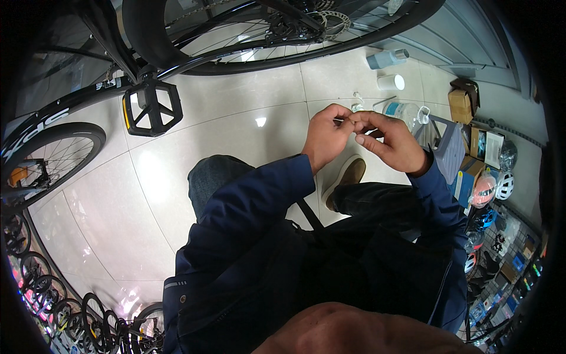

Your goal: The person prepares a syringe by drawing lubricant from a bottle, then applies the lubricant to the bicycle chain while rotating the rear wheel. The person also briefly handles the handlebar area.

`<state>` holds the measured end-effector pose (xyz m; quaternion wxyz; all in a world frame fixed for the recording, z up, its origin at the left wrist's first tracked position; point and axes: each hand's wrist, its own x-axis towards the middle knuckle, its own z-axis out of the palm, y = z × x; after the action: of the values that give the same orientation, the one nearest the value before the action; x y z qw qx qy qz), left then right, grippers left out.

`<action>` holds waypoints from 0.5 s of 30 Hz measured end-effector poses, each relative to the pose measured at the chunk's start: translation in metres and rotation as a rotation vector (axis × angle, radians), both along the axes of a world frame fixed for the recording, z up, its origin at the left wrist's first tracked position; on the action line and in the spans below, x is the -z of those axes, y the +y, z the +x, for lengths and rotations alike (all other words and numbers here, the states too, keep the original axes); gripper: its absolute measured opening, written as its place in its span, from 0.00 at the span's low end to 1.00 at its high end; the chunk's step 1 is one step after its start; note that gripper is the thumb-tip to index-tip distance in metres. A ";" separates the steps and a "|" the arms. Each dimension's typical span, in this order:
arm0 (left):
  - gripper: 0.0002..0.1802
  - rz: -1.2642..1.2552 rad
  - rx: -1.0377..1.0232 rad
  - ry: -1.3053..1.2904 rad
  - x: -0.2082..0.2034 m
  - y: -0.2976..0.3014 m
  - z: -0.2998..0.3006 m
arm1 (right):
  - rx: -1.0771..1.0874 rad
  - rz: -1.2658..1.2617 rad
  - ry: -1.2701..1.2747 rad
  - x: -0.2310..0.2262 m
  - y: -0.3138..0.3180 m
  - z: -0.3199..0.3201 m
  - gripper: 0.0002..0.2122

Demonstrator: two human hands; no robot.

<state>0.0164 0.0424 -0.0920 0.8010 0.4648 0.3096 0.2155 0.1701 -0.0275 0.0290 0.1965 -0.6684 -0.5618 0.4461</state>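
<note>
My left hand [328, 138] and my right hand [391, 141] meet in front of me above the tiled floor, fingertips pressed together. Between them may be something tiny, too small to make out. Both hands have curled fingers, and the right thumb points toward the left hand. Just beyond the fingertips, a small clear, shiny item [357, 105] appears near the floor; I cannot tell what it is. A clear plastic bottle [403, 111] lies past my right hand, partly hidden by it.
Ahead, a black bicycle wheel [259, 68] with a disc rotor [335, 25] and a black pedal [154, 110] stand close. A white cup [389, 82] and grey-blue bottle [386, 58] lie by the cabinet. A grey stool [449, 147], boxes and helmets [483, 189] line the right.
</note>
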 end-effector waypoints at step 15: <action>0.10 0.013 -0.002 0.007 0.001 0.000 0.001 | -0.005 -0.057 0.009 -0.004 0.001 0.000 0.18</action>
<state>0.0171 0.0423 -0.0931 0.7968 0.4704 0.3114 0.2167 0.1698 -0.0263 0.0327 0.1788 -0.6703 -0.5498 0.4652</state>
